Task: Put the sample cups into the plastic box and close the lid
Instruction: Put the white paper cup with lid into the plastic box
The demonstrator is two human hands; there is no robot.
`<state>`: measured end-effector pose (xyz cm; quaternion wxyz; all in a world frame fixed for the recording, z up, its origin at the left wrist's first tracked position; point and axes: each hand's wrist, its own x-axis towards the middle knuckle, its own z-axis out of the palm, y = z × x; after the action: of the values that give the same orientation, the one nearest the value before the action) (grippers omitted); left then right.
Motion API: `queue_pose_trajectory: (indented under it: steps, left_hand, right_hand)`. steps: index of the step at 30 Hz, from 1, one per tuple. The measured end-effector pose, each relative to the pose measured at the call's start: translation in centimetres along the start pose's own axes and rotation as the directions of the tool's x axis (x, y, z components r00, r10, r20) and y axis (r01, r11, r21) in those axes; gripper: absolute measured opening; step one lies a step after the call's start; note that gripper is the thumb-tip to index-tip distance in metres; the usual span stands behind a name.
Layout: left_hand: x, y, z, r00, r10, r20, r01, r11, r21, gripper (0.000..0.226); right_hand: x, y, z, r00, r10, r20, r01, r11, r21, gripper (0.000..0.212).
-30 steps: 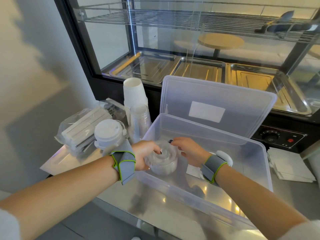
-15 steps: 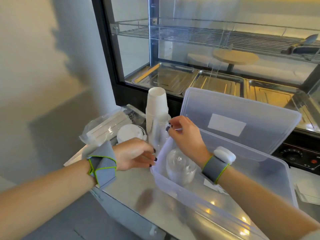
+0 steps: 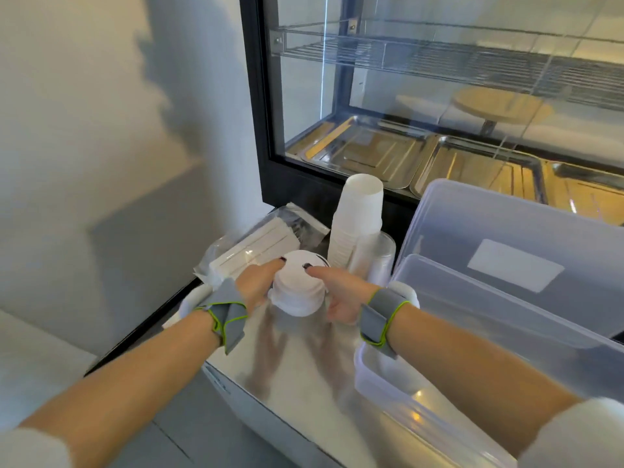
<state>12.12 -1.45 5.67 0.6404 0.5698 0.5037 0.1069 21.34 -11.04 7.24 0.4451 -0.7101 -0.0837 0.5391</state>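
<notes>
A stack of white lids [image 3: 297,288] stands on the steel counter, left of the clear plastic box [image 3: 489,336]. My left hand [image 3: 256,282] grips its left side and my right hand [image 3: 337,292] grips its right side. Behind the lids stand a tall stack of white paper cups [image 3: 358,217] and a stack of clear plastic cups [image 3: 383,261]. The box is open, and its lid [image 3: 506,244] leans upright against the display case. My right forearm crosses the box's near left corner and hides what lies inside there.
A plastic bag of white packets [image 3: 256,241] lies at the counter's far left corner. A glass display case [image 3: 439,113] with metal trays rises behind the counter. The steel counter's [image 3: 287,366] edge runs diagonally just below my left wrist.
Both hands left the box, where they had set down clear cups, and moved left onto the white lid stack. The camera has swung left.
</notes>
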Motion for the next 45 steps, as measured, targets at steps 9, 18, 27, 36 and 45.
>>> queue_pose_trajectory:
  steps: [9,18,27,36,45]
  left_hand:
    - [3.8,-1.5,1.6,0.998,0.027,0.057,-0.028,0.999,0.027,0.050]
    - [5.3,-2.7,2.2,0.997,-0.031,-0.066,0.026,0.996,-0.088,0.066]
    - [5.2,-3.9,1.9,0.997,-0.034,-0.067,0.021,0.984,-0.175,0.047]
    - [3.5,-4.4,1.5,0.999,-0.048,0.003,0.047,0.964,-0.263,0.042]
    - [0.7,-2.7,0.5,0.996,0.027,0.085,-0.004,0.966,-0.259,0.091]
  right_hand:
    - [3.2,0.1,1.2,0.996,0.084,-0.037,-0.061,0.903,0.425,0.041]
    - [4.2,0.1,2.0,0.990,0.130,-0.063,-0.076,0.842,0.533,0.042]
    - [3.2,0.8,2.0,0.980,0.176,-0.088,-0.108,0.855,0.507,0.042]
    - [1.9,1.4,1.8,0.982,0.191,0.012,-0.172,0.856,0.487,0.046]
    - [0.4,2.2,1.5,0.992,0.118,0.035,-0.119,0.839,0.531,0.052]
